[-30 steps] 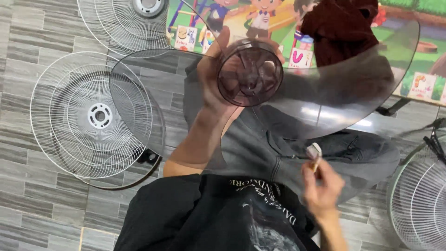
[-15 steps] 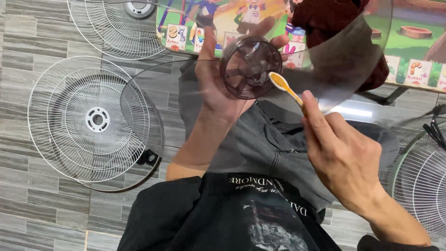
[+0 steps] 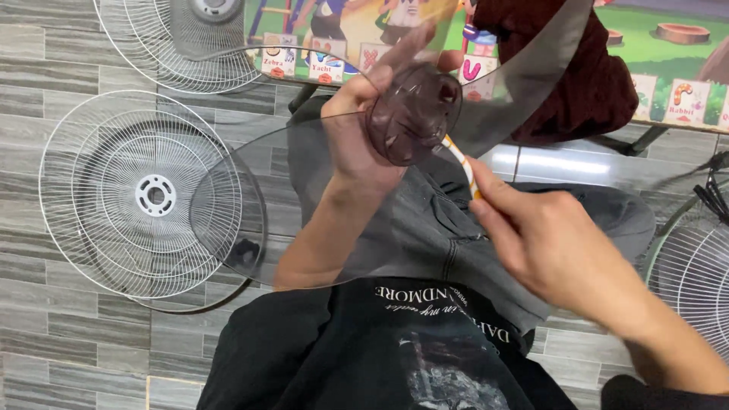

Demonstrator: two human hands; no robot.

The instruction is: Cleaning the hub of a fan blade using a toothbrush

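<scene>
Grey floor tiles carry white fan guards (image 3: pixel 152 193). Left hand (image 3: pixel 357 140) clamps the smoky fan blade (image 3: pixel 414 114) hub; right hand (image 3: pixel 547 243) fingers pinch a small brush (image 3: pixel 459 163) against it, seemingly greasing, so careful strokes come next.

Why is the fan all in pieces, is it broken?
No damage shows. The clear fan blade is off its fan, held at the hub by the left hand. White wire grilles lie loose on the floor. The right hand pokes a small stick at the hub.

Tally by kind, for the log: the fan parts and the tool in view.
Wire fan guards: 3
Clear fan blade: 1, in left hand
Small brush: 1, in right hand
Total: 5
</scene>
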